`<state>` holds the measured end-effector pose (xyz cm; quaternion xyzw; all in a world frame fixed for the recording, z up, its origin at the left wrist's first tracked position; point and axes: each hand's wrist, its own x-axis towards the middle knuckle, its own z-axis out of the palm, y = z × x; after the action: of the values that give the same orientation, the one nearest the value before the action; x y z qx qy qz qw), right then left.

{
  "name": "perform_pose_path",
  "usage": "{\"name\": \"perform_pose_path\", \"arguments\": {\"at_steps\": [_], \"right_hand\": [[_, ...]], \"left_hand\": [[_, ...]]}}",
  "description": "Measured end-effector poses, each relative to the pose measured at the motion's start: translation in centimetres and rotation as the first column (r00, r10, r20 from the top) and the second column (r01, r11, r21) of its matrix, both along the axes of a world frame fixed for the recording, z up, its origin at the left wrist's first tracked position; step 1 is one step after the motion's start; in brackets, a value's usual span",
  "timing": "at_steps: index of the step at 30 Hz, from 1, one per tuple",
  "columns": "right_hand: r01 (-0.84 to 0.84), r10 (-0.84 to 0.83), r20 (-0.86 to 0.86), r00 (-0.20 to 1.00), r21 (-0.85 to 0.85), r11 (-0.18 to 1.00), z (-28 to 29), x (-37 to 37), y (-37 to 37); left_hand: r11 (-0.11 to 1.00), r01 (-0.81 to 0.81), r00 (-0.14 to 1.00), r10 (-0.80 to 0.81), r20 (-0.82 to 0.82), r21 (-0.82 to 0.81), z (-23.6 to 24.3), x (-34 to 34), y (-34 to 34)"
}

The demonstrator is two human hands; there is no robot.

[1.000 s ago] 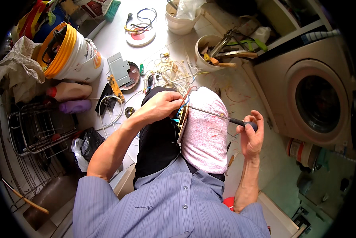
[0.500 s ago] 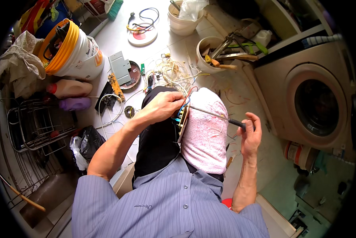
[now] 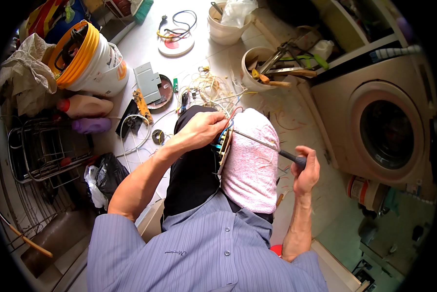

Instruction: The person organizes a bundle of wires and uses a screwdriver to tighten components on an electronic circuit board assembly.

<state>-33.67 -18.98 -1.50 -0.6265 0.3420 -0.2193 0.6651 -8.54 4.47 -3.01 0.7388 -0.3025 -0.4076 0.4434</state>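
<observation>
Head view: with left hand (image 3: 200,130), pinching far end of circuit board (image 3: 225,155) between legs (image 3: 193,177), with right hand (image 3: 306,174), curling fingers around screwdriver (image 3: 289,156), perhaps risking slipping into left hand by pushing too hard.

- I see the screwdriver (image 3: 292,158) at the right hand (image 3: 305,175): slim metal shaft, dark plastic-looking grip.
- Under that shaft, between the hands, I get a towel (image 3: 250,170) in rough, looped pink cloth.
- Just below the left hand (image 3: 204,130), the board (image 3: 226,152) looks stiff, its parts too small for me to judge.
- Beneath that hand, trousers (image 3: 191,177): matt black cloth.
- Nearer than both hands, the shirt (image 3: 199,238): smooth striped cloth.
- Beyond the left hand, a plate (image 3: 146,82): smooth grey metal.
- Left of it, a bag (image 3: 112,176): crinkled, glossy black plastic.
- Right of the right hand, the washer door (image 3: 388,124): dark, glossy, glass-like centre.
</observation>
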Motion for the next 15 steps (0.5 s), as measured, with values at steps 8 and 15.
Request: {"name": "perform_pose_path", "arguments": {"at_steps": [8,15], "right_hand": [[0.075,-0.075,0.074,0.994,0.005,0.997,-0.9,-0.3,0.7],[-0.002,-0.027,0.251,0.968,0.115,0.993,0.8,1.0,1.1]], "left_hand": [[0.989,0.001,0.96,-0.042,-0.275,-0.147,0.5,0.5,0.9],[1.0,0.005,0.997,-0.005,-0.083,-0.007,0.6,-0.2,0.4]]}}
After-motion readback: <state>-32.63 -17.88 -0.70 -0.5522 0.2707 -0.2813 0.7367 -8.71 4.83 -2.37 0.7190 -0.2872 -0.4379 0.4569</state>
